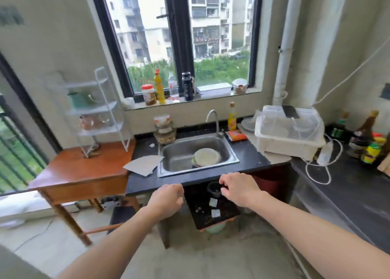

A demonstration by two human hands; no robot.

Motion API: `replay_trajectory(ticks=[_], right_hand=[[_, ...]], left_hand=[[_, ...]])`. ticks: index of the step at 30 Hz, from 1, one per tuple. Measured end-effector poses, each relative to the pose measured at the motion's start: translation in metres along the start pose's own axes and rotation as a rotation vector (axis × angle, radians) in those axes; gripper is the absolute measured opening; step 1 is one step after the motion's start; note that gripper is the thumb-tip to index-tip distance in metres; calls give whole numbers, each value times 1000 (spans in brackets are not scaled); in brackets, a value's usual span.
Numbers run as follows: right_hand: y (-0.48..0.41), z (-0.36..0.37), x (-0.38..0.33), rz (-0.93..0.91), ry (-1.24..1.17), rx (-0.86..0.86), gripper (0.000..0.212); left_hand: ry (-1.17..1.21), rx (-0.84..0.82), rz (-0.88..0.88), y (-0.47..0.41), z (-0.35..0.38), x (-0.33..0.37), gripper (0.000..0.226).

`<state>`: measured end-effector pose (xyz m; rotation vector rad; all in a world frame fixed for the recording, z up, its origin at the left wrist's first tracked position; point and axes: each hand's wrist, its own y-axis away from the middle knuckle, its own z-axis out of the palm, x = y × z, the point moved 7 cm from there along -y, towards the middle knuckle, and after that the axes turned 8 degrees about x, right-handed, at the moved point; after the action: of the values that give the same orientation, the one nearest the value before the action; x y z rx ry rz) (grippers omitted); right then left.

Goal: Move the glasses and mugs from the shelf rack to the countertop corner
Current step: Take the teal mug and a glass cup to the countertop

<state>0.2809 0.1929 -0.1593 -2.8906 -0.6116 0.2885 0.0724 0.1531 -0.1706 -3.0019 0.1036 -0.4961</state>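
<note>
Kitchen with black counter [249, 162] and sink [190, 149] under window. White shelf rack [101, 109] on wooden side counter [84, 168], far-left corner; blurry glasses [92, 121] on lower shelf. Left hand [166, 198] and right hand [240, 189] loosely curled, each grip empty, near front edge.

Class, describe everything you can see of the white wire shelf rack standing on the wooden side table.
The white wire shelf rack stands upright on the brown wooden side table, left of the steel sink, against the wall. It looks like thin painted metal, with slanted legs and three tiers. The top tier seems bare; the middle one holds a green mug; the lowest holds blurred glasses. Neither hand touches it.
</note>
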Motion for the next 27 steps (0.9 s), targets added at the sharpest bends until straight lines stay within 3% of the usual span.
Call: replay_trajectory(ticks=[12,19,24,27], right_hand=[[-189,60,-235,-368,-47,-23,34],[-331,96,-308,-476,-114,-47,37],[-438,100,-347,-470,-217,5,34],[-487,102,-367,-449,-296,6,36]], left_hand=[[42,145,-413,7,-87,-251,16],[20,235,-529,-64,-125,-361,21],[34,301,-579,-129,-161,-425,7],[109,371,-621,-155,-179,-458,9]])
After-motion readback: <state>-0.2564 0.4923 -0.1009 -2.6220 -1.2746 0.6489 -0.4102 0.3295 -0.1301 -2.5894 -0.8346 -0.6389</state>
